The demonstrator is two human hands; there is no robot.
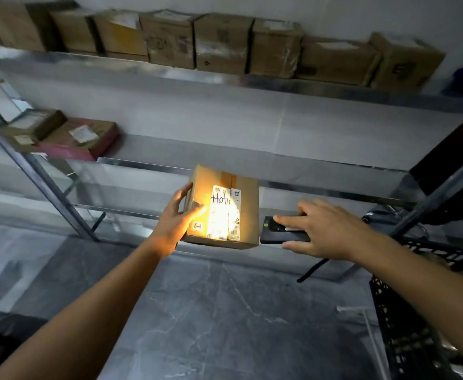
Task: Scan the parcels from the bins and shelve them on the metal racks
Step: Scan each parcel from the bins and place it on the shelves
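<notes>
Scanning stage of one parcel, seen from the head camera. A row of brown cardboard boxes already fills the far top shelf of the grey metal rack. A flat maroon-edged box and a smaller brown one lie at the far left of the middle shelf, so part of the shelving appears done. The small brown cardboard parcel is in the centre, in front of the rack's middle and lower shelf edges and not yet set on a shelf. Whether its far edge rests on anything cannot be told. Its white shipping label is lit by a warm beam, which suggests the scan is in progress. Placing this parcel remains, and likely further ones from the black lattice plastic bin at the near right, whose contents are mostly hidden. The left hand grasps the parcel's left side, fingers spread up that edge and thumb on the top face. The right hand grips a flat black handheld scanner just right of the parcel, index finger stretched along its top and thumb along its near edge.
</notes>
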